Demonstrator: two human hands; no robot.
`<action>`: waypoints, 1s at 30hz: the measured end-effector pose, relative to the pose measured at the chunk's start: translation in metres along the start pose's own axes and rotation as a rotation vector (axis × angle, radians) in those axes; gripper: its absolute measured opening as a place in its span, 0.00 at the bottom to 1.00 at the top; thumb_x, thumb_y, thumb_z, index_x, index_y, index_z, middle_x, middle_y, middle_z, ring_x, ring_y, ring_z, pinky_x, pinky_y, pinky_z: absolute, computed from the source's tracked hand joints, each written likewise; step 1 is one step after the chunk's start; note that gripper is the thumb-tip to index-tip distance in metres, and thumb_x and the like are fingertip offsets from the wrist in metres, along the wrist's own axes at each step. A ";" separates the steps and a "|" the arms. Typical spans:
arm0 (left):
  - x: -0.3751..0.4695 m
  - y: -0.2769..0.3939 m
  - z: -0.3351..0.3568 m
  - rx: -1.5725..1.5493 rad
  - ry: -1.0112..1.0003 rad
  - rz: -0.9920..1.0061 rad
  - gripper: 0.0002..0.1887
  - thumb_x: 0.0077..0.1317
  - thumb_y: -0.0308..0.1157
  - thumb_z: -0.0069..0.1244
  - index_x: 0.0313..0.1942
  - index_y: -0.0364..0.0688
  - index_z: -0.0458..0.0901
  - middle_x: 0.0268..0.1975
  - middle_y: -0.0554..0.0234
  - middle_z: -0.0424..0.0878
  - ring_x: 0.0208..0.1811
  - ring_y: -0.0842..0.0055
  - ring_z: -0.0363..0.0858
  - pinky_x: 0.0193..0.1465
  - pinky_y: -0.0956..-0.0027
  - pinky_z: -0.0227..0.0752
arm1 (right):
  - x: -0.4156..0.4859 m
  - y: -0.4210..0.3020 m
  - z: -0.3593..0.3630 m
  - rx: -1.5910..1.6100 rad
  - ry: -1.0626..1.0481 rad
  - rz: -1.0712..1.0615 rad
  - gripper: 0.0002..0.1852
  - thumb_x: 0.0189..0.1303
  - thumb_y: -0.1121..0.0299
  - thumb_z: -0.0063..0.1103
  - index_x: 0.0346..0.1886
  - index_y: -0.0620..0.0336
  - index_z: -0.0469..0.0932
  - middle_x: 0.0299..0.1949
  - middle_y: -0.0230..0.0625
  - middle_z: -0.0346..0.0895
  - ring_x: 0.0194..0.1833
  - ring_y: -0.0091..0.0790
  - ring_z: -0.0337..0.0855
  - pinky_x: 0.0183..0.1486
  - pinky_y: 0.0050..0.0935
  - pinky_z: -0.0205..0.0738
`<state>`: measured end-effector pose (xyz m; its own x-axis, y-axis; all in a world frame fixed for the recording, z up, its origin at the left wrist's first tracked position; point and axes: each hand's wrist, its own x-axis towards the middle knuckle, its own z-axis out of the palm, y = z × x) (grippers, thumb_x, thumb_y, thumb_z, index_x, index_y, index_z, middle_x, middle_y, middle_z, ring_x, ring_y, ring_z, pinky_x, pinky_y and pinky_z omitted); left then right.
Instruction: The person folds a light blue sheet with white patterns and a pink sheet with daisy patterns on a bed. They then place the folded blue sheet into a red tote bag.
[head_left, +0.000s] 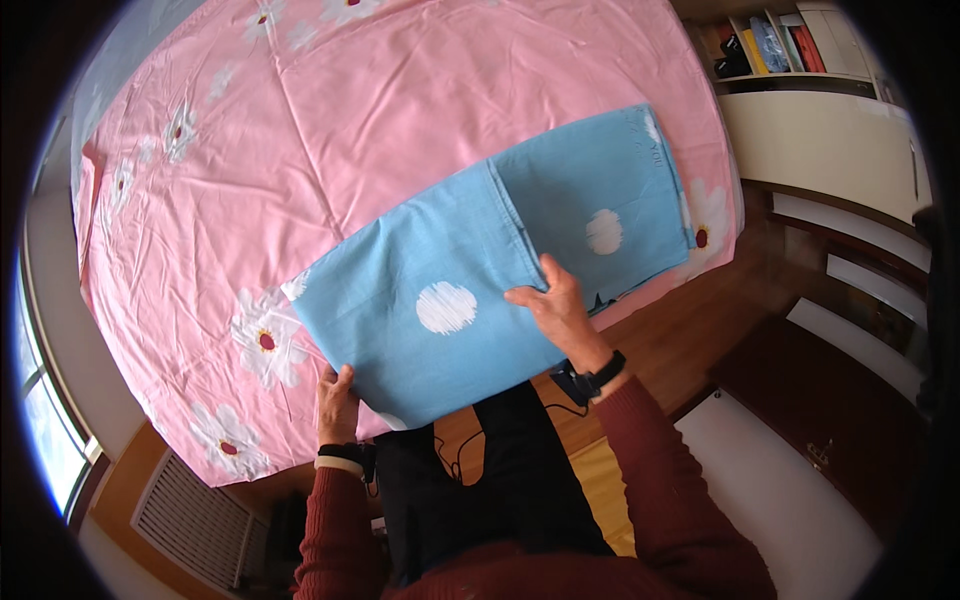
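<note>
A folded light-blue cloth (390, 292) with white scribbled dots lies in front of me on a pink bedspread (420, 97). It looks like bed linen. Across its top layer runs a stitched hem, and the section to the right of that hem lies lower. My right hand (561, 311) holds the cloth at the near end of this hem, thumb on the top layer and index finger along the edge. At the cloth's near left edge is my left hand (337, 405), thumb touching the border; its other fingers are partly hidden.
White daisies with dark red centres, such as one flower (266, 340), pattern the bedspread. A cream cabinet (817, 142) with filled shelves stands right, beyond a strip of wooden floor (679, 322). A dark red panel (817, 405) lies lower right. A window (52, 420) and slatted grille (199, 506) are left.
</note>
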<state>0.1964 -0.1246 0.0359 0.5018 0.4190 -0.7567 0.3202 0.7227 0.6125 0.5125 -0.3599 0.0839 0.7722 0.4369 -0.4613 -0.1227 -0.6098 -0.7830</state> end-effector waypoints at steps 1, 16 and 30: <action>-0.001 0.002 0.002 -0.045 -0.036 -0.010 0.41 0.71 0.53 0.63 0.71 0.30 0.70 0.61 0.51 0.84 0.59 0.66 0.85 0.60 0.61 0.79 | -0.003 -0.004 -0.018 0.064 0.008 -0.011 0.20 0.60 0.67 0.76 0.48 0.69 0.78 0.40 0.36 0.82 0.42 0.24 0.79 0.47 0.28 0.79; 0.028 -0.003 0.168 0.198 -0.099 0.012 0.38 0.68 0.46 0.67 0.67 0.28 0.72 0.58 0.51 0.85 0.57 0.70 0.84 0.60 0.64 0.76 | 0.141 0.146 -0.249 -0.576 0.327 0.117 0.27 0.59 0.64 0.74 0.57 0.71 0.76 0.52 0.62 0.84 0.56 0.63 0.84 0.60 0.47 0.77; 0.032 -0.035 0.176 0.450 0.143 -0.193 0.16 0.66 0.38 0.67 0.47 0.35 0.88 0.37 0.62 0.90 0.32 0.76 0.87 0.35 0.69 0.80 | 0.157 0.237 -0.264 -0.354 0.435 -0.069 0.45 0.57 0.69 0.77 0.77 0.69 0.62 0.72 0.52 0.67 0.72 0.50 0.66 0.77 0.45 0.59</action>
<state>0.3422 -0.2333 0.0304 0.2943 0.3947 -0.8704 0.7266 0.4993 0.4721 0.7698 -0.6103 -0.0636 0.9660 0.2167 -0.1411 0.0959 -0.8069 -0.5829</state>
